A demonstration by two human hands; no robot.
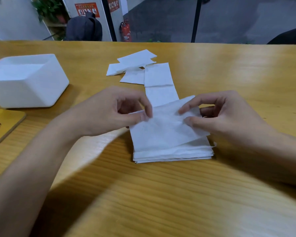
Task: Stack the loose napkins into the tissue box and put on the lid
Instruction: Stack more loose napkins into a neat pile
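The left hand (116,112) and right hand (229,115) are each pinching, as far as the blur shows, an edge of 1 thin, soft napkin (166,124), squaring it onto the flat white stack (173,153) at near centre. More loose napkins (143,69) are lying beyond. The open white tissue box (32,93) and the wooden lid (5,124) are sitting at the left.
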